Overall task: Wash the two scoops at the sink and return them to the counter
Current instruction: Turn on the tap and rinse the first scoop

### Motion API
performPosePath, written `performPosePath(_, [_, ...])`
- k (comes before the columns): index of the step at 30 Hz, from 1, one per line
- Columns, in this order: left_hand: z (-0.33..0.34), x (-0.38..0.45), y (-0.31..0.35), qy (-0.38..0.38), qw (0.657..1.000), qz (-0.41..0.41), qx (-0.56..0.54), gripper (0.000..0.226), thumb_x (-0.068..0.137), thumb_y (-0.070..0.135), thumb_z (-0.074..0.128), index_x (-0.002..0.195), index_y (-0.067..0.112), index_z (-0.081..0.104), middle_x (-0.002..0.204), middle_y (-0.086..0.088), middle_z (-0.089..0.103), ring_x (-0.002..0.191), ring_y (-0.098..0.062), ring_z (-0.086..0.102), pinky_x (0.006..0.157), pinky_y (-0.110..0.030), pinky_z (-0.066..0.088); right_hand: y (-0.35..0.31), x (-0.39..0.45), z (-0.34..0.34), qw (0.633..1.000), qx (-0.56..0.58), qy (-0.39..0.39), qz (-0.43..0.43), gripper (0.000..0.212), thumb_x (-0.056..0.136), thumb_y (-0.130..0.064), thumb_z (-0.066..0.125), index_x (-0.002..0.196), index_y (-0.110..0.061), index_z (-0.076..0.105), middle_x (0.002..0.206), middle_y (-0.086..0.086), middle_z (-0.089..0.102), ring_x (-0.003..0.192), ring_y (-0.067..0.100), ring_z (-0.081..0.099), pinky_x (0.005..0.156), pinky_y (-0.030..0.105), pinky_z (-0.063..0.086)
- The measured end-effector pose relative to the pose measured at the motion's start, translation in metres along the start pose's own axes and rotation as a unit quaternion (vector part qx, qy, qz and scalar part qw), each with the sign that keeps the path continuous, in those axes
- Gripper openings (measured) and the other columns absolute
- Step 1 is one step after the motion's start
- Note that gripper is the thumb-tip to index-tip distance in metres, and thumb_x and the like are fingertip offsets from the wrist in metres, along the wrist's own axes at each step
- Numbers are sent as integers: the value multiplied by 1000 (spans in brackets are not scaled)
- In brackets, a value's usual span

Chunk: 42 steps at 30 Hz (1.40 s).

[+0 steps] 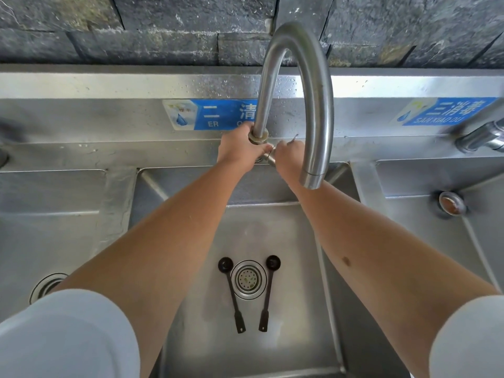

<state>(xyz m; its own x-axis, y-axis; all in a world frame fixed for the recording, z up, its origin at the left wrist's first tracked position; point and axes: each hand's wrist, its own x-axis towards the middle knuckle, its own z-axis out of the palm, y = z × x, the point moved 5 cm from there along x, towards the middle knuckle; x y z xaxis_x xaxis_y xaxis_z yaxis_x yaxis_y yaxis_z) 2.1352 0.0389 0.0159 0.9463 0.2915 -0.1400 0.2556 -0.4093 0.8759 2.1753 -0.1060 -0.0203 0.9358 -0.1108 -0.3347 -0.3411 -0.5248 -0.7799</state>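
— From the head camera, where are our hands?
— Our left hand [238, 148] wraps the faucet [317, 110] base; our right hand [289, 156] pinches its valve handle.
— And the scoops?
— The left scoop [231, 291] and right scoop [268, 290] lie flanking the drain [248, 279] in the sink [305, 309].

faucet base [259, 140] hidden by hands, left basin drain [45, 286] half covered

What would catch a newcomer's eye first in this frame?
The tall curved faucet at the top centre, with the left hand gripping its base and the right hand at the valve beside it. Below, two black scoops lie on the sink floor, flanking the drain strainer.
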Motion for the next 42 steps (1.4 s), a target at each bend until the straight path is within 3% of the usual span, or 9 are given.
performPosePath(7, [2,-9,-5,-7,999,-16,38,50,76,39,74,121,26,57,104,2,69,104,-23,64,87,-35,52,11,-6,6,1000,-13,-2,21,33,97,-15,47,64,-18,49,70,5,57,75,28,65,72,41,58])
performPosePath(13, [23,-82,-52,14,998,-67,2,61,93,29,56,148,19,32,148,-8,46,131,-24,48,108,-35,37,58,-64,2,999,18,-10,37,23,88,-42,56,86,-23,69,77,-3,73,68,14,69,59,27,55])
performPosePath(15, [40,-120,-84,-26,994,-107,-20,53,97,24,49,147,16,35,148,-10,46,133,-22,46,111,-36,35,86,-89,11,996,29,-61,59,30,90,-50,56,84,-24,69,64,-5,70,52,6,65,45,20,47])
performPosePath(20, [76,-205,-163,-62,970,-235,-18,39,96,22,47,134,17,53,137,-1,57,125,-16,52,94,-21,31,177,-137,41,953,129,-162,223,11,96,-24,61,89,-16,64,66,5,64,43,11,55,36,17,37])
performPosePath(25, [118,-236,-199,-144,951,-271,-28,17,90,27,51,75,30,58,80,2,63,78,-20,54,71,-32,37,246,-168,64,944,70,-186,262,13,93,-28,60,84,-19,64,89,19,74,58,16,59,51,27,52])
performPosePath(27, [133,-241,-210,-170,945,-277,-15,19,91,29,49,78,28,62,79,2,68,74,-16,59,68,-31,41,264,-171,66,956,14,-163,243,14,86,-30,62,81,-20,69,85,17,73,67,22,61,66,37,55])
performPosePath(30, [152,-247,-227,-194,941,-277,5,21,93,25,44,88,31,64,84,7,68,78,-9,60,66,-25,45,286,-171,66,964,-43,-115,237,5,85,-28,60,83,-25,62,79,0,66,65,13,58,50,22,42])
performPosePath(35, [175,-251,-245,-218,942,-254,28,25,94,15,40,104,18,63,101,-2,69,92,-17,61,71,-26,45,324,-163,86,957,-105,-123,240,23,88,-27,63,104,-11,66,95,7,69,79,21,58,60,24,39])
performPosePath(42, [183,-257,-268,-251,935,-252,13,32,89,6,44,108,13,68,103,-10,71,98,-24,63,85,-33,49,342,-159,101,953,-117,-152,233,9,88,-18,61,89,-12,67,87,7,65,84,28,63,68,30,47])
